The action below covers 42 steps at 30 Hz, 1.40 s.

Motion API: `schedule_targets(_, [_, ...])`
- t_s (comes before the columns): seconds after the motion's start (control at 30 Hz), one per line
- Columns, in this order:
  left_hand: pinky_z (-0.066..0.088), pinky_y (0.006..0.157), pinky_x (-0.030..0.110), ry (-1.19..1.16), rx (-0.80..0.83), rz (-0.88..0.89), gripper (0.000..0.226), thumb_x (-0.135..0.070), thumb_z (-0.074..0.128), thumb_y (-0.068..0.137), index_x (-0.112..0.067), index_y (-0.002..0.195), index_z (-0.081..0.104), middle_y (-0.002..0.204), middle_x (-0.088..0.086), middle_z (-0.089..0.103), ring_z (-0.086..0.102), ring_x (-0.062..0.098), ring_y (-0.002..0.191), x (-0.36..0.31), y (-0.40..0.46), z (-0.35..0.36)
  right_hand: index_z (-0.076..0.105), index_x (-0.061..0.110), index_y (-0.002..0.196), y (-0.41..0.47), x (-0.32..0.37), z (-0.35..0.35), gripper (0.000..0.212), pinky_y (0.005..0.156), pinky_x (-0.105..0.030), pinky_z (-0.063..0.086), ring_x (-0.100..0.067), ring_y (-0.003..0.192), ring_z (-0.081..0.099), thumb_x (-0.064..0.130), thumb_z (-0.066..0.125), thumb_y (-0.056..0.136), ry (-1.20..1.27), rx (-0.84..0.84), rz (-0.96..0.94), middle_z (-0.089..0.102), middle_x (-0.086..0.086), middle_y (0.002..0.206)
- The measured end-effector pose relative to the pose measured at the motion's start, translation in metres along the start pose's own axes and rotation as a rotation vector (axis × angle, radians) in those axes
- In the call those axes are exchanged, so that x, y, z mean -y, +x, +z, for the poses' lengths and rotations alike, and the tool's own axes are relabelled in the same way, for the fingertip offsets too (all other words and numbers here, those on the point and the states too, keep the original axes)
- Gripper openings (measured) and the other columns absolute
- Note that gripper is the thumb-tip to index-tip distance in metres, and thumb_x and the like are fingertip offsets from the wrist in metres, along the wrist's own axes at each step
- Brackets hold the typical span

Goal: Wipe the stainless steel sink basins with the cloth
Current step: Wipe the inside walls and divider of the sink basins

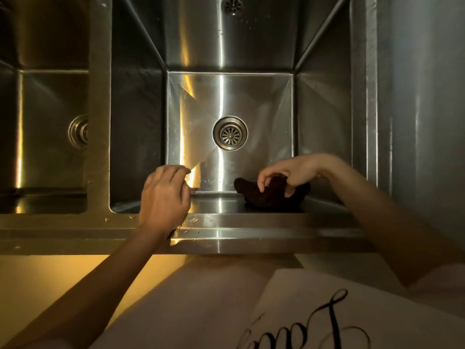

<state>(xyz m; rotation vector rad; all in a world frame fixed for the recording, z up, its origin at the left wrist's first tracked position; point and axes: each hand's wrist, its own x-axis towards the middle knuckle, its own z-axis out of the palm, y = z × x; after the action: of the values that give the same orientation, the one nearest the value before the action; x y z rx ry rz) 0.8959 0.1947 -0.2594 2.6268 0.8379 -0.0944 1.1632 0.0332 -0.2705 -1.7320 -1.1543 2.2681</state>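
Observation:
A deep stainless steel basin (254, 96) fills the middle of the view, with a round drain strainer (229, 133) in its floor. A dark brown cloth (261, 195) lies bunched at the near right corner of the basin floor. My right hand (286, 175) reaches down from the right and pinches the cloth's top with thumb and fingers. My left hand (163, 195) hovers over the near left part of the basin, fingers curled loosely, holding nothing. A second basin (50, 109) with its own drain (79, 132) lies to the left.
A steel divider (99, 109) separates the two basins. The sink's front rim (239, 230) runs across below my hands. An overflow grille (233, 6) sits high on the back wall. A steel wall panel (415, 96) stands to the right.

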Motion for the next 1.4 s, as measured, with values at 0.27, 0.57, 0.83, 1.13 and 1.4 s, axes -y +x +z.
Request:
schedule_targets(0.27, [0.046,0.09,0.043,0.014,-0.011,0.009,0.028,-0.016,0.047,0.088,-0.011,0.111,0.063,0.11,0.009,0.065,0.055,0.026,0.105,0.0,-0.001,0.002,0.058,0.036,0.109,-0.049,0.017,0.005,0.056,0.075,-0.02,0.041,-0.003,0.105,0.051,-0.011,0.062,0.078,-0.055,-0.012,-0.016,0.054,0.012,0.12])
schedule_targets(0.57, [0.047,0.089,0.042,0.002,-0.021,0.006,0.03,-0.018,0.048,0.088,-0.01,0.112,0.065,0.112,0.009,0.065,0.057,0.026,0.106,0.0,-0.001,0.002,0.053,0.008,0.121,0.07,-0.026,-0.006,0.059,0.077,-0.031,0.045,-0.021,0.098,0.048,-0.02,0.057,0.07,-0.213,0.046,0.181,0.054,-0.008,0.112])
schedule_targets(0.83, [0.046,0.089,0.04,-0.01,-0.022,0.011,0.031,-0.014,0.047,0.086,-0.008,0.111,0.066,0.113,0.009,0.064,0.056,0.026,0.108,0.001,0.0,0.0,0.059,0.009,0.118,0.107,-0.065,-0.021,0.053,0.1,-0.043,0.045,-0.029,0.119,0.051,-0.017,0.061,0.072,-0.398,0.062,0.274,0.057,-0.008,0.129])
schedule_targets(1.13, [0.047,0.088,0.042,-0.008,-0.009,0.008,0.031,-0.012,0.047,0.086,-0.007,0.11,0.066,0.112,0.01,0.064,0.055,0.028,0.108,-0.001,0.0,-0.001,0.055,0.026,0.112,0.07,-0.047,-0.025,0.05,0.066,-0.031,0.049,-0.023,0.108,0.051,-0.014,0.05,0.082,-0.302,0.147,0.314,0.053,0.006,0.119])
schedule_targets(1.4, [0.047,0.085,0.042,-0.021,-0.011,-0.005,0.031,-0.014,0.046,0.086,-0.009,0.109,0.065,0.111,0.009,0.063,0.054,0.026,0.107,-0.001,-0.001,0.0,0.058,0.021,0.118,-0.021,-0.004,-0.013,0.05,0.072,-0.02,0.044,-0.011,0.106,0.049,-0.014,0.055,0.082,-0.198,0.047,0.225,0.056,0.004,0.123])
